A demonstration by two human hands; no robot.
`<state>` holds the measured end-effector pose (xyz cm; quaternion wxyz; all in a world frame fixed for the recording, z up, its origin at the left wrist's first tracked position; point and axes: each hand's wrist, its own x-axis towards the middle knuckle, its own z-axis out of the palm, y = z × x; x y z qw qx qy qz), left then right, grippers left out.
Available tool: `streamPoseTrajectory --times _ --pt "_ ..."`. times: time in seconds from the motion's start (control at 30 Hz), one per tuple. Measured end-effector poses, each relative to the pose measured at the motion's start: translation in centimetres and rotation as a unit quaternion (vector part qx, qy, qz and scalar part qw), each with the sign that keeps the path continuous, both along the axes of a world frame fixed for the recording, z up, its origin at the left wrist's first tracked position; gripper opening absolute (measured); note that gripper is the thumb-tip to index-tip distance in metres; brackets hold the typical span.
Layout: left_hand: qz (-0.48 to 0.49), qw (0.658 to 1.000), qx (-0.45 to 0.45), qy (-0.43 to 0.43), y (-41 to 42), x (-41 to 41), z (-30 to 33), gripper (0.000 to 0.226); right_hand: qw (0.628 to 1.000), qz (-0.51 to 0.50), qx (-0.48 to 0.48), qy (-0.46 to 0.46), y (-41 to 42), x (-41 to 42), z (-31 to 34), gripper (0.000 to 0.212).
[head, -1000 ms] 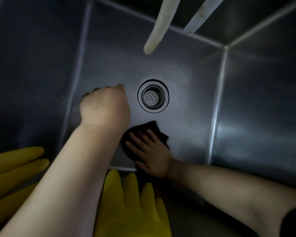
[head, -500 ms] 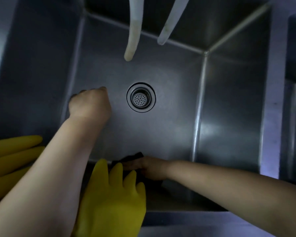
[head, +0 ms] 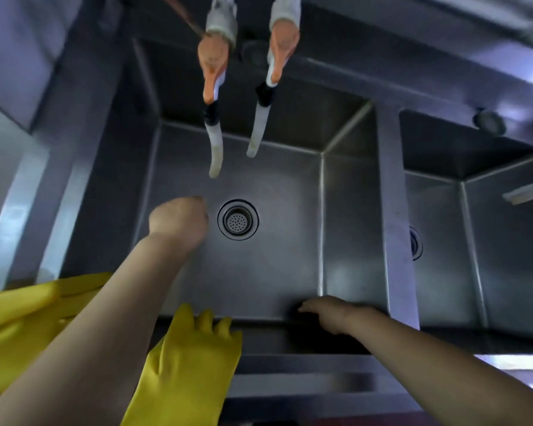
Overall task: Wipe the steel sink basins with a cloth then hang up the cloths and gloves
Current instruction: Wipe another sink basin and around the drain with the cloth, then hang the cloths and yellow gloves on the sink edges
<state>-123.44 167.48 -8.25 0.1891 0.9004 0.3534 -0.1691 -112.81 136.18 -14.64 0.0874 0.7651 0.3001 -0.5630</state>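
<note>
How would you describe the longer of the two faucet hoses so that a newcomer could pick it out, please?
Start at the steel sink basin with the round drain. Two pale hoses hang above it from orange-handled taps. The longer hose is the left one, curving lower, ending nearest the left hand.

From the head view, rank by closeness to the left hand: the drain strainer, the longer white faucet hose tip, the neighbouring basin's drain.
From the left hand:
1. Drain strainer, just to its right on the basin floor.
2. Longer white hose tip, hanging above the hand.
3. Neighbouring basin's drain, far right, beyond the divider.
</note>
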Motion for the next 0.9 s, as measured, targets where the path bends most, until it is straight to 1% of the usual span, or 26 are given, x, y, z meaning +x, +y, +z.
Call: streamPoseTrajectory --times 0.07,0.13,0.17,0.27,0.33,0.4,0.43,0.47,0.53,0.57,0.6,0.7,0.8,0.87,0.9 --pt "-0.010 1.000 -0.015 -0.013 -0.5 0.0 2.2 0.023 0.992 -0.107 0.068 -0.021 0.3 0.0 2.1 0.060" --pt "-0.024 0.999 -0.030 -0.018 -1.7 -0.4 4.3 0.025 0.954 -0.254 0.160 -0.011 1.3 -0.9 4.7 0.056" --pt "-0.036 0.998 -0.040 -0.019 -2.5 -0.8 5.2 0.027 0.935 -0.289 0.206 -0.028 2.0 -1.5 6.3 0.056" --pt "-0.078 0.992 -0.094 -0.035 -5.4 -2.3 7.2 0.033 0.877 -0.342 0.328 -0.082 4.3 -4.2 11.6 0.066" --pt "-0.084 0.985 -0.135 -0.065 -7.3 -3.1 8.6 0.034 0.847 -0.326 0.394 -0.145 5.9 -6.4 14.4 0.066" --pt "-0.038 0.970 -0.203 -0.129 -8.8 -3.9 10.5 0.030 0.825 -0.311 0.432 -0.188 7.4 -8.7 16.7 0.067" --pt "0.012 0.952 -0.255 -0.168 -9.3 -4.2 11.5 0.027 0.811 -0.301 0.460 -0.199 8.1 -9.9 17.7 0.067" --pt "0.074 0.924 -0.314 -0.205 -9.4 -4.5 12.6 0.025 0.798 -0.289 0.487 -0.206 8.7 -11.0 18.7 0.065" --pt "0.188 0.854 -0.410 -0.260 -9.4 -5.3 14.6 0.021 0.788 -0.264 0.510 -0.222 9.6 -12.8 20.3 0.062" --pt "0.218 0.829 -0.432 -0.280 -9.2 -5.7 15.3 0.020 0.790 -0.251 0.511 -0.230 9.8 -13.5 20.8 0.061" --pt "0.226 0.818 -0.439 -0.297 -9.1 -6.1 15.8 0.020 0.791 -0.241 0.511 -0.234 9.8 -14.1 21.1 0.060" --pt "0.210 0.812 -0.436 -0.327 -8.9 -7.0 17.2 0.012 0.784 -0.229 0.518 -0.253 9.3 -15.0 21.9 0.056" --pt "0.175 0.808 -0.452 -0.335 -9.4 -7.4 18.2 0.015 0.757 -0.269 0.512 -0.304 7.6 -14.9 22.7 0.060" --pt "0.123 0.830 -0.433 -0.328 -10.3 -7.2 18.3 0.017 0.747 -0.288 0.494 -0.340 5.9 -14.4 23.1 0.072" --pt "0.093 0.842 -0.423 -0.321 -11.0 -7.1 18.3 0.017 0.750 -0.285 0.482 -0.352 5.0 -14.1 23.3 0.078"
